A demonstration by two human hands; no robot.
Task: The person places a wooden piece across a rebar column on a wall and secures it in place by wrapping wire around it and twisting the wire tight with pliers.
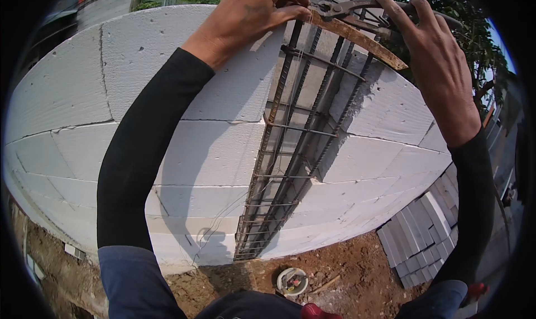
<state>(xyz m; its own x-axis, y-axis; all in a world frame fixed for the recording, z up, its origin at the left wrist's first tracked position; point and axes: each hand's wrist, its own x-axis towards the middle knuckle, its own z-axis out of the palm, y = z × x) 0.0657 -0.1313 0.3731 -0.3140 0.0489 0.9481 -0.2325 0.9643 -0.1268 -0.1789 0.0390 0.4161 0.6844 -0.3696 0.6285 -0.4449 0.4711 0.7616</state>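
Note:
At the top centre, my left hand (251, 17) pinches at the left end of a thin wooden strip (363, 40), beside an upright steel bar. My right hand (438, 62) is wrapped round the handles of dark pliers (357, 9), whose jaws point left towards my left fingertips. The strip lies across the top of the rebar cage (304, 129), which stands in a gap between white block walls. Thin wire or string (301, 51) hangs below my left fingertips. What exactly the jaws touch is too small to tell.
White block wall (218, 151) spans both sides of the cage. Below on brown soil (352, 263) stand a bucket (292, 281) with small items and a stack of grey blocks (419, 235). Loose wire (209, 229) hangs by the lower wall. Trees (446, 1) are behind.

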